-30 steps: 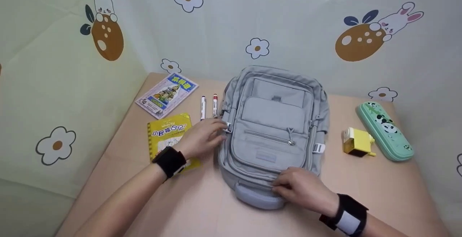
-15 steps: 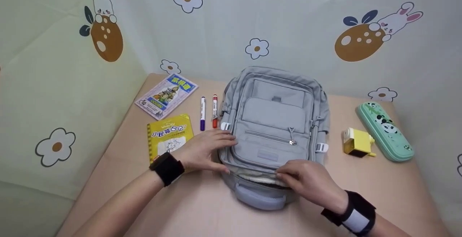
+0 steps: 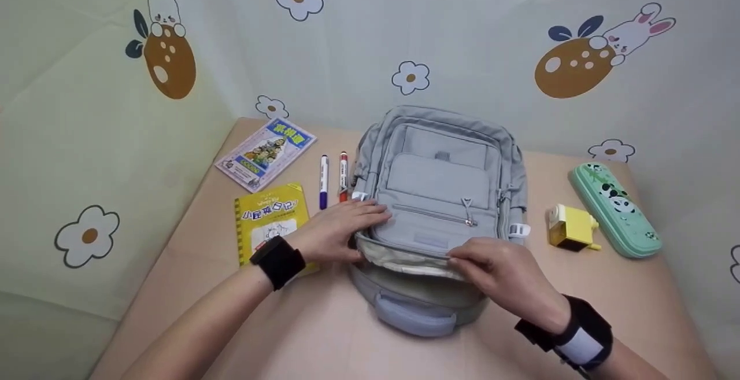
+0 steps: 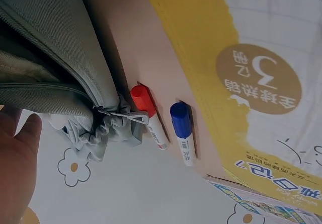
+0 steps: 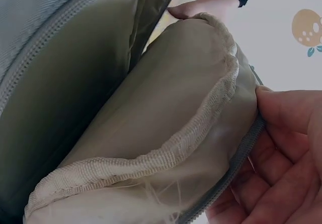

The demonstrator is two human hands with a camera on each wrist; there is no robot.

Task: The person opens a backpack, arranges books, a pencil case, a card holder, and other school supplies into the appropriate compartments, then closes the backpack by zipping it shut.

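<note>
A grey backpack (image 3: 439, 183) lies flat on the table with its handle (image 3: 416, 319) toward me. Its main compartment is unzipped, and the front panel is lifted at the near edge so the beige lining (image 5: 166, 113) shows. My right hand (image 3: 497, 270) grips the raised zipper edge (image 3: 404, 259), and its fingers (image 5: 287, 153) curl round that edge in the right wrist view. My left hand (image 3: 341, 231) rests on the panel's left corner with its fingers stretched across the fabric. The left wrist view shows the bag's side (image 4: 45, 43) and part of that hand (image 4: 15, 168).
Left of the bag lie a blue marker (image 3: 324, 180), a red marker (image 3: 343, 174), a yellow book (image 3: 269, 218) and a second book (image 3: 266, 151). To its right stand a yellow sharpener (image 3: 572, 228) and a green panda pencil case (image 3: 615, 209). Patterned cloth walls the table (image 3: 324, 339).
My right hand has pulled the front panel's near edge up and away from me, which opens the compartment wider. My left hand has slid forward onto the panel's left corner.
</note>
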